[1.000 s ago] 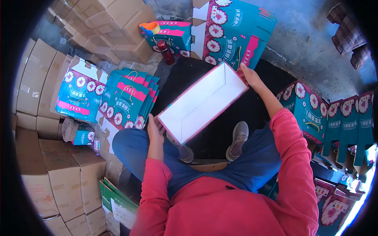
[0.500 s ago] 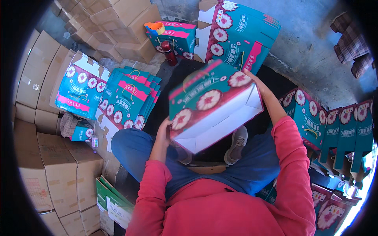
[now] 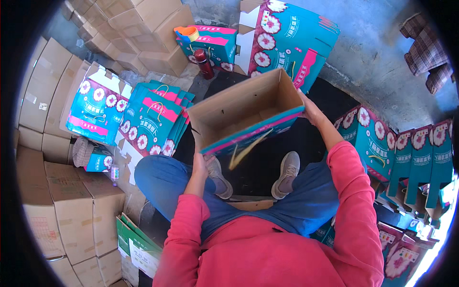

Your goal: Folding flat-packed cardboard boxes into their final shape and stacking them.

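Count at centre of frame: one open-topped box [image 3: 248, 107], one yellow rope handle [image 3: 249, 149] showing on it, and two hands upon it, one left hand [image 3: 200, 165] and one right hand [image 3: 312, 111]. Below centre: two shoes [image 3: 287, 176]. Upper left of centre: one red flask [image 3: 204, 66] and one orange-and-blue ring-shaped item [image 3: 188, 34]. Left side: one small bottle [image 3: 114, 175]. Right edge: three narrow teal boxes [image 3: 421, 160], side by side. Brown cartons [image 3: 74, 213], left and upper left: more than ten; exact total indeterminable. Teal packs [image 3: 149, 128], left of centre: several, overlapping; exact number hidden.
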Demonstrator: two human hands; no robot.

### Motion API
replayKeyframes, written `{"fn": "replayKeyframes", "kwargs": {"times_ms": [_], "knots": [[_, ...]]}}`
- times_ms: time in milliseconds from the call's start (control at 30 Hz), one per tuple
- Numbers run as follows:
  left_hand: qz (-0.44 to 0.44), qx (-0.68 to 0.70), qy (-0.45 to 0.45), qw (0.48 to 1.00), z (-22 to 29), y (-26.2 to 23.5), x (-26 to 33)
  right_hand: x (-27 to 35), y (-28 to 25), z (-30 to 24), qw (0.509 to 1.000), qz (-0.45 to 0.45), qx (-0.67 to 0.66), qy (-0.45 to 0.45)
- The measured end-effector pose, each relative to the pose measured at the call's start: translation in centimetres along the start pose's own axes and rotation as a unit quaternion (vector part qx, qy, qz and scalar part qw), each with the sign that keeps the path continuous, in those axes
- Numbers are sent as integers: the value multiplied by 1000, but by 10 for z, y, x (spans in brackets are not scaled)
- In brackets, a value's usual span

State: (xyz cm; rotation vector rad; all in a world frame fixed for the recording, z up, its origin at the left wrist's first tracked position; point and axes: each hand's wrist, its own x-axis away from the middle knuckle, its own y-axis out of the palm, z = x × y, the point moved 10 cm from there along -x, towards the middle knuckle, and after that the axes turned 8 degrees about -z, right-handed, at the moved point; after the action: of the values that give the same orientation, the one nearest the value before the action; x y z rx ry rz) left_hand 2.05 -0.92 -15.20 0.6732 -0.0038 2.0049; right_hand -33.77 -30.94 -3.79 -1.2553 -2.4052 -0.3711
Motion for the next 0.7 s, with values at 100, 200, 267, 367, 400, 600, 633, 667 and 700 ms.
{"fn": "replayKeyframes", "kwargs": {"times_ms": [100, 200, 267, 367, 400, 600, 633, 667, 700], "knots": [[-8, -12, -23, 1000, -3, 23, -1, -8, -13, 20, 999, -26, 3, -23], [-4, -40, -53, 998, 2, 34, 2, -14, -18, 24, 998, -50, -2, -31], [-8, -77, -78, 994, -1, 23, 3, -13, -10, 26, 997, -59, 37, 38], [-32, -159, -107, 981, -6, 26, 1, -13, -9, 21, 990, -70, 122, -8], [-36, -157, -108, 981, -9, 31, -1, -12, -14, 24, 990, -67, 123, -6], [-7, -159, 86, 983, 56, 85, 12, -5, -43, 28, 986, -1, 151, 70], [4, -159, 86, 983, 56, 72, 12, -2, -22, -13, 938, 22, 345, -23], [5, -208, 96, 973, 55, 62, 10, 7, 7, -48, 844, 48, 521, -116], [2, -257, 104, 961, 53, 59, 7, 10, 22, -54, 844, 45, 522, -115]]}}
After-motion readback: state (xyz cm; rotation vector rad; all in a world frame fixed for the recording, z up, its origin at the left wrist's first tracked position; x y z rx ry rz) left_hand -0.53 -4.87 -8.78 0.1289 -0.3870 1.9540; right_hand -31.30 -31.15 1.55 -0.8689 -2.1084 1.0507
